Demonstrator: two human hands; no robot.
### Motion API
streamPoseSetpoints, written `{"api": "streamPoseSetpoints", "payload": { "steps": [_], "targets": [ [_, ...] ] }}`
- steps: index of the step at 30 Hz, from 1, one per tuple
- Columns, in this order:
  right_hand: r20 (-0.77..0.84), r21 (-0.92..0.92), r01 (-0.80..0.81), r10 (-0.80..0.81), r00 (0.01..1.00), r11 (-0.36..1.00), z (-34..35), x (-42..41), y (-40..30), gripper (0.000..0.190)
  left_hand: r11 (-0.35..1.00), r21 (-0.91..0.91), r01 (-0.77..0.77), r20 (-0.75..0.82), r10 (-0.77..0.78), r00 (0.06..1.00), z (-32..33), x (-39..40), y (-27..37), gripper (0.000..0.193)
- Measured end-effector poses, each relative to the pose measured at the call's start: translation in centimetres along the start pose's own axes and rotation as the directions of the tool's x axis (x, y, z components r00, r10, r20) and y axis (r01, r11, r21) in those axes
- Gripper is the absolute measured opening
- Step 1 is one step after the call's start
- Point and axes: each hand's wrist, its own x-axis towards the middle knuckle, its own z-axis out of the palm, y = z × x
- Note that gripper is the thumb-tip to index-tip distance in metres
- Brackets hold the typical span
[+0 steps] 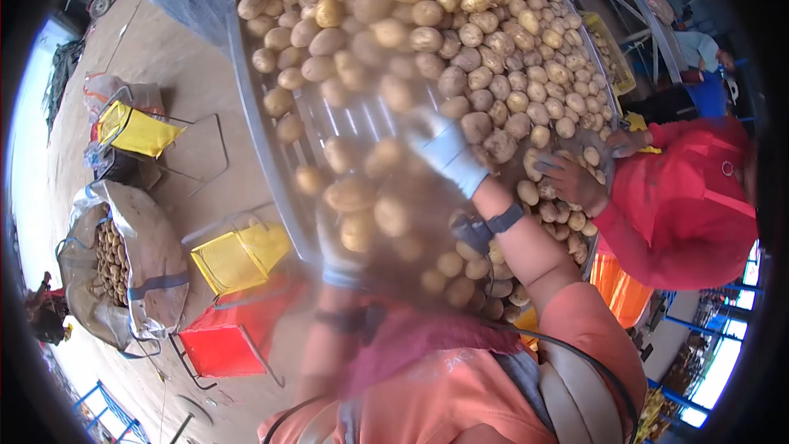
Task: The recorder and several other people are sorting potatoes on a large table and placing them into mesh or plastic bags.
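Many potatoes (484,77) cover a metal sorting table with a slatted or roller-like bed (354,120) and a raised metal edge. My right hand (445,147), in a pale glove, is over the bed beside the heap; its fingers are blurred, and whether they hold anything cannot be told. My left hand (342,259), also gloved and blurred, is low beside several larger potatoes (357,231) near the table's left edge. A dark device is strapped at each wrist. Blur or haze lies over the middle of the view.
At right, a co-worker in red (678,203) reaches over the potatoes, hands close to my right arm. Left of the table stand a yellow sling holder (237,259), a red one (222,351) and a large woven sack (157,271) of potatoes. A yellow crate (622,68) is beyond the table's right edge.
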Motion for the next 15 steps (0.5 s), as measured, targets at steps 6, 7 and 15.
{"api": "streamPoseSetpoints", "payload": {
  "steps": [6,7,15],
  "targets": [
    [0.119,0.017,0.139,-0.14,0.983,0.99,3.6,-3.3,-0.8,0.017,0.982,0.132,-0.134,0.072,0.125,0.99,1.3,-0.7,-0.9,0.069],
    [0.166,-0.004,0.115,-0.113,0.98,0.993,3.7,-3.1,-0.6,0.017,0.964,0.214,-0.155,0.037,0.151,0.988,1.6,-1.1,-0.9,0.069],
    [0.181,-0.38,0.118,-0.051,0.982,0.917,4.7,5.0,-2.7,0.034,0.942,0.227,-0.247,-0.047,0.263,0.964,0.8,-2.6,1.7,0.077]
  ]
}}
